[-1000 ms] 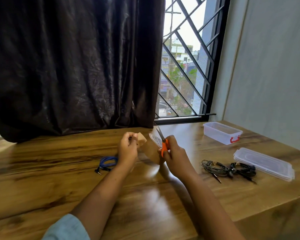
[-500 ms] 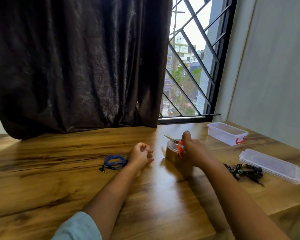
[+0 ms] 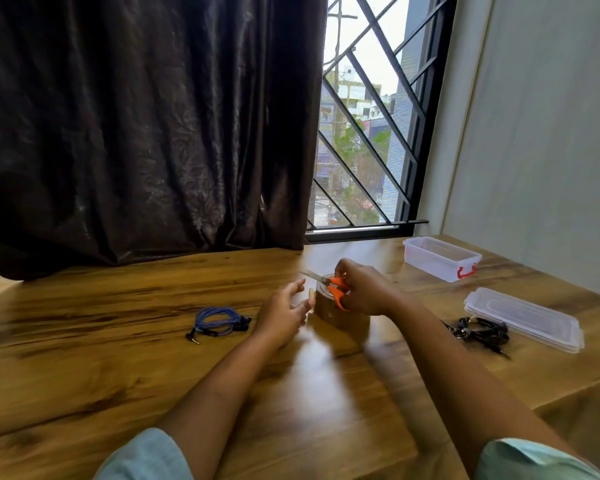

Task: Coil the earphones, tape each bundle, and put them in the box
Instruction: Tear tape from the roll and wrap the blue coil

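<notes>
A coiled blue earphone (image 3: 219,322) lies on the wooden table (image 3: 84,341), just left of my left hand (image 3: 281,317). That hand hovers with fingers spread, and a small pale strip that looks like tape sticks at one fingertip. My right hand (image 3: 364,289) grips orange-handled scissors (image 3: 336,289), resting them on a brown tape roll (image 3: 340,313) that stands on the table. A tangle of black earphones (image 3: 482,332) lies to the right. The clear box (image 3: 440,258) with a red clasp stands open at the back right.
The box's clear lid (image 3: 523,318) lies flat near the table's right edge, right behind the black earphones. A dark curtain (image 3: 136,133) hangs behind the table, with a barred window (image 3: 368,150) beside it and a wall on the right.
My right hand has lowered the scissors and tape roll onto the table. My left hand has come down from holding the tape end, and its fingers have spread out beside the roll.
</notes>
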### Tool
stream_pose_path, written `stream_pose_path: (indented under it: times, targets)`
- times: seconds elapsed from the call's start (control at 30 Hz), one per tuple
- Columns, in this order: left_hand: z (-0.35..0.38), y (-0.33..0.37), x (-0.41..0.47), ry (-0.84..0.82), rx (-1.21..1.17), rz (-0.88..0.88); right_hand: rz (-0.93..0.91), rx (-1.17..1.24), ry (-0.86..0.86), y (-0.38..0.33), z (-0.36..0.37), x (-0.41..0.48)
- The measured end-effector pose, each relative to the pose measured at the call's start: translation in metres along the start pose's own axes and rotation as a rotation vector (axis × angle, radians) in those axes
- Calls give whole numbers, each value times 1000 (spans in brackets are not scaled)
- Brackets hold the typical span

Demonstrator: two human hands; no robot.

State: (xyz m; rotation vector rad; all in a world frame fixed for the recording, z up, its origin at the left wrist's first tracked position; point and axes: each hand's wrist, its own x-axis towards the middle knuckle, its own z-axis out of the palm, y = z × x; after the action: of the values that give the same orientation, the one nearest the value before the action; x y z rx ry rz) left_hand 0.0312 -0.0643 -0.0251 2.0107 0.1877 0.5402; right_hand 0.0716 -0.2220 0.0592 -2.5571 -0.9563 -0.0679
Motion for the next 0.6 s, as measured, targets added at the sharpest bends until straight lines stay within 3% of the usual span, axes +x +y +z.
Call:
stream_pose_path:
  times: [0.33, 0.6]
  targets:
    - [-5, 0, 2, 124, -97, -64, 21, 164, 20, 1, 12, -1]
    - [-15, 7, -5, 79, 348, 43, 76, 239, 61, -1, 19, -2]
